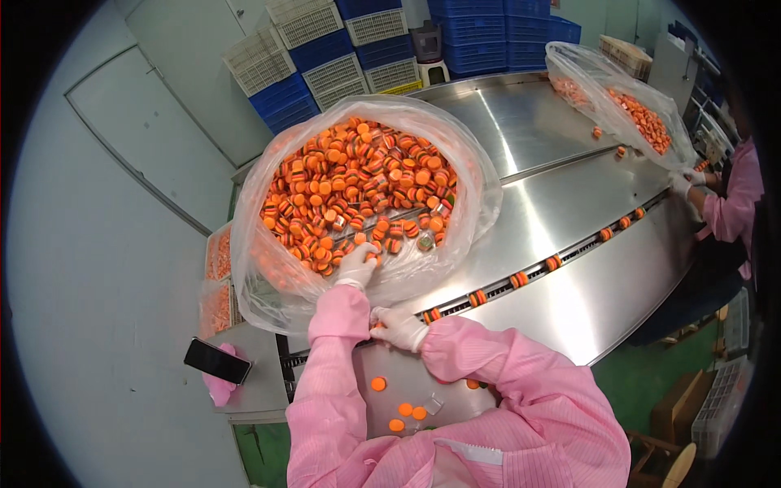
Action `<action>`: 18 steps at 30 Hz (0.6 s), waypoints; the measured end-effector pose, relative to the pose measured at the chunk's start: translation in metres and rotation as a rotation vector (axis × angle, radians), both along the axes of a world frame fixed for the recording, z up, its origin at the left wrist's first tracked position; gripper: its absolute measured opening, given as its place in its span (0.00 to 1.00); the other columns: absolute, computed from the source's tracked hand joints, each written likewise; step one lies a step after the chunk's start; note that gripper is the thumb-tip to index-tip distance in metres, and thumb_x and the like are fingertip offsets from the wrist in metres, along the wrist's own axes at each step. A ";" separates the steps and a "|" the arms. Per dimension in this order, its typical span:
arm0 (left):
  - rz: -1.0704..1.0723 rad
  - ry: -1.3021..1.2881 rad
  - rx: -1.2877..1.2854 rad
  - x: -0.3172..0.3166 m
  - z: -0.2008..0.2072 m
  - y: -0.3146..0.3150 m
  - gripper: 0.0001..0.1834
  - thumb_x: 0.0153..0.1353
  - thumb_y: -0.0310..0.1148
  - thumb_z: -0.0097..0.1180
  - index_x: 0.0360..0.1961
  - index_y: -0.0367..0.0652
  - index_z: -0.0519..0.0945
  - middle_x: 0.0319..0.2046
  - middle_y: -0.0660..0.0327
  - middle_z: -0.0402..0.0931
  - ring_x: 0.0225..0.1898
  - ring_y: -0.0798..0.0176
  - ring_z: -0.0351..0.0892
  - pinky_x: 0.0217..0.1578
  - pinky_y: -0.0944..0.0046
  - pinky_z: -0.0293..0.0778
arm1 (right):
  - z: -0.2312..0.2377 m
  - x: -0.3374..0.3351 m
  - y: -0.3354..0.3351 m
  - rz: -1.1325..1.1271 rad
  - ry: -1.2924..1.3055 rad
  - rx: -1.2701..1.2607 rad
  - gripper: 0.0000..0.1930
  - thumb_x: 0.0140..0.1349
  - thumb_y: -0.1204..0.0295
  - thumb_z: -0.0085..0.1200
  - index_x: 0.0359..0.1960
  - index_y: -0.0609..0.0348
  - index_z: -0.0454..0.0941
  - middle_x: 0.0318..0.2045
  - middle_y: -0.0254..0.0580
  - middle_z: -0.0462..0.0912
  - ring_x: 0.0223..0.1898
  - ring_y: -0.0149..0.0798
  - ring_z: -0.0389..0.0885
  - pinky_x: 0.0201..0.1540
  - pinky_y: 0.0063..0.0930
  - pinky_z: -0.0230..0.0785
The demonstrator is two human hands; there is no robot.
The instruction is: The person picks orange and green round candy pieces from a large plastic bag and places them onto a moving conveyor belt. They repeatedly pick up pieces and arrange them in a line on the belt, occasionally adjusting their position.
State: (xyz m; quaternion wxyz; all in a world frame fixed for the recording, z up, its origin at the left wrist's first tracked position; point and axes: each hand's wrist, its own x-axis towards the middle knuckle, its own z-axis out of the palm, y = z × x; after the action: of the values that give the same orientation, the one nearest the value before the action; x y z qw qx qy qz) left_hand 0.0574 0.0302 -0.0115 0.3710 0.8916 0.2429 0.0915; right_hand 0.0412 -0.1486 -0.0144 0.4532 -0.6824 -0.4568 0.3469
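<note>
A large clear plastic bag lies open on the metal table, heaped with small round layered candies, orange with red and dark bands like tiny burgers. At the bag's near edge is my white-gloved left hand, its fingers closed around a candy. My gloved right hand rests at the near end of a narrow conveyor track, fingers pinched on an orange candy mostly hidden by them. A spaced row of candies sits along the track beyond it.
Loose orange pieces and a clear plastic scrap lie before me. Left, a phone rests on pink cloth. A co-worker handles another candy bag at far right. Blue and white crates stand behind the table.
</note>
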 end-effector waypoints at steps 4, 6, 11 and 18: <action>-0.145 -0.170 -0.563 -0.071 0.038 -0.004 0.11 0.54 0.22 0.52 0.40 0.41 0.73 0.30 0.63 0.72 0.23 0.70 0.70 0.22 0.69 0.69 | 0.002 -0.016 0.006 -0.058 -0.677 -0.134 0.10 0.56 0.66 0.50 0.34 0.60 0.67 0.20 0.47 0.78 0.24 0.47 0.79 0.24 0.42 0.69; -0.057 -0.113 -0.795 -0.107 0.022 -0.018 0.11 0.54 0.22 0.52 0.40 0.42 0.72 0.28 0.62 0.72 0.20 0.70 0.70 0.19 0.69 0.68 | -0.020 0.000 0.010 -0.081 -0.684 -0.196 0.11 0.56 0.64 0.49 0.34 0.60 0.68 0.21 0.49 0.78 0.26 0.52 0.79 0.26 0.47 0.68; 0.315 0.285 -0.280 -0.169 -0.004 -0.046 0.07 0.56 0.19 0.47 0.35 0.43 0.69 0.23 0.63 0.71 0.14 0.73 0.67 0.13 0.71 0.65 | 0.017 0.038 0.018 -0.124 -0.704 -0.101 0.08 0.52 0.66 0.51 0.29 0.57 0.74 0.26 0.49 0.80 0.30 0.51 0.80 0.31 0.45 0.71; 0.036 0.125 0.647 -0.114 0.032 -0.055 0.11 0.50 0.32 0.57 0.33 0.44 0.70 0.28 0.53 0.71 0.28 0.43 0.72 0.29 0.50 0.70 | -0.016 0.132 0.065 -0.514 -0.829 -0.139 0.09 0.52 0.68 0.50 0.35 0.54 0.75 0.34 0.51 0.75 0.36 0.49 0.77 0.35 0.41 0.70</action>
State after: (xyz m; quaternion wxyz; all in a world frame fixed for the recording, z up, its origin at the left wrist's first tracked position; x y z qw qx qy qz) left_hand -0.0563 -0.0248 0.0203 0.0515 0.9627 0.2392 0.1157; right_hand 0.1731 -0.0832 -0.0302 0.2573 -0.8823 -0.3912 -0.0473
